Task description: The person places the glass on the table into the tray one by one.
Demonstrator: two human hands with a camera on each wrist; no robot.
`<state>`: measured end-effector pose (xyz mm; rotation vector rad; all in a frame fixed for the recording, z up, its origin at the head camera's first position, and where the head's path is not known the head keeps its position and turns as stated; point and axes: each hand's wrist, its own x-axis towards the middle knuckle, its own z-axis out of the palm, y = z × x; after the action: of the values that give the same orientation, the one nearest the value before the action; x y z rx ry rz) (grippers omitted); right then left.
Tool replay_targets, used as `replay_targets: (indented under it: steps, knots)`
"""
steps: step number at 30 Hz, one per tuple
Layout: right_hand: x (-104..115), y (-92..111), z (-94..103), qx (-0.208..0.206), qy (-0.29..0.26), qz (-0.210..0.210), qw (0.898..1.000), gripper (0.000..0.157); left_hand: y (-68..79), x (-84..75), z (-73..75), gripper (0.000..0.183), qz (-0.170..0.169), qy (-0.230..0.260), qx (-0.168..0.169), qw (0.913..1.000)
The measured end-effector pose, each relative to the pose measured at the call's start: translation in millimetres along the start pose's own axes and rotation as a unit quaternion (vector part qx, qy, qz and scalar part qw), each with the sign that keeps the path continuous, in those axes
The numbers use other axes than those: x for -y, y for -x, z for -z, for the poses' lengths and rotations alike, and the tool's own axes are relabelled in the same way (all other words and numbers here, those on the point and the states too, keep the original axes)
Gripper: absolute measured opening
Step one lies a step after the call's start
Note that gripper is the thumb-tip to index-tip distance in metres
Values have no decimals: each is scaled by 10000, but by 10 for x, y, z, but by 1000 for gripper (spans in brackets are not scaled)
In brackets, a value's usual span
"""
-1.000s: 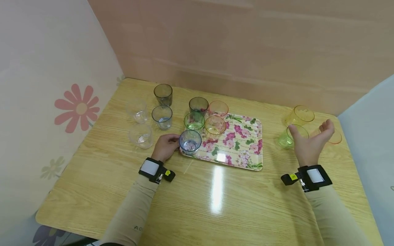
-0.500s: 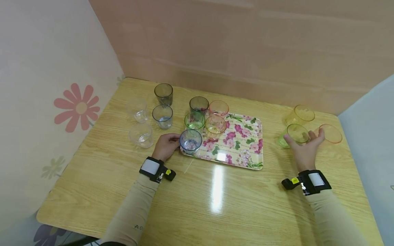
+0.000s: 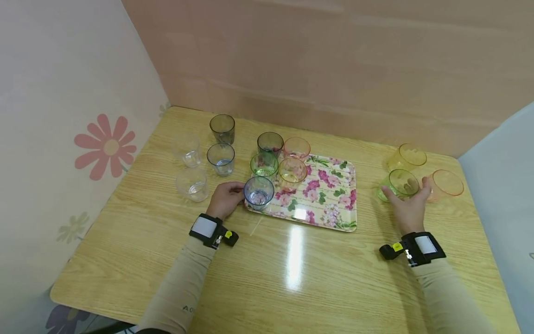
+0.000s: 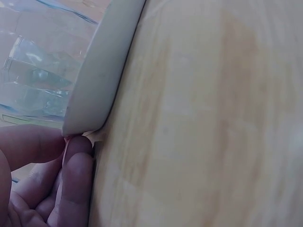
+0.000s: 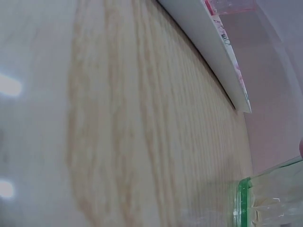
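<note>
My left hand [image 3: 226,199] pinches the near left corner of the flowered tray [image 3: 333,208]; in the left wrist view, its thumb and fingers [image 4: 78,161] close on the pale rim [image 4: 102,71]. Just inside that corner stands a blue-rimmed glass [image 3: 259,197]. On the right, my right hand [image 3: 410,211] holds a green glass [image 3: 403,178] upright, thumb on its left and fingers round its right side. The right wrist view catches only part of this green glass [image 5: 274,198] and a sliver of a fingertip.
Left on the tray are a dark glass [image 3: 270,143], a green-rimmed glass [image 3: 264,169], a pink glass [image 3: 297,147] and a yellow glass [image 3: 292,174]. Clear glasses [image 3: 193,188], a smoky glass [image 3: 222,130] and a bluish glass [image 3: 221,160] stand left; yellow [image 3: 406,157] and pink-orange [image 3: 448,184] ones right.
My right hand has come down and left from above the glasses on the right, and its fingers have drawn in round the green glass. The left hand and tray stay put.
</note>
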<state>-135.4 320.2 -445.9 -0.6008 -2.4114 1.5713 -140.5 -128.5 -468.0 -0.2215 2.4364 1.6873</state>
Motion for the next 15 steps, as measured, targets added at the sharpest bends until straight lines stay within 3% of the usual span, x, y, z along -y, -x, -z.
replay_targets:
  steps: [6,15]
  knots:
    - [-18,-22,-10,-68,254,156,9995,88,-7,12,1,26,-36,-58,-49,10000]
    - [-13,6,-11,-120,442,260,9986,85,6,-6,-2,26,50,-69,-65,9999]
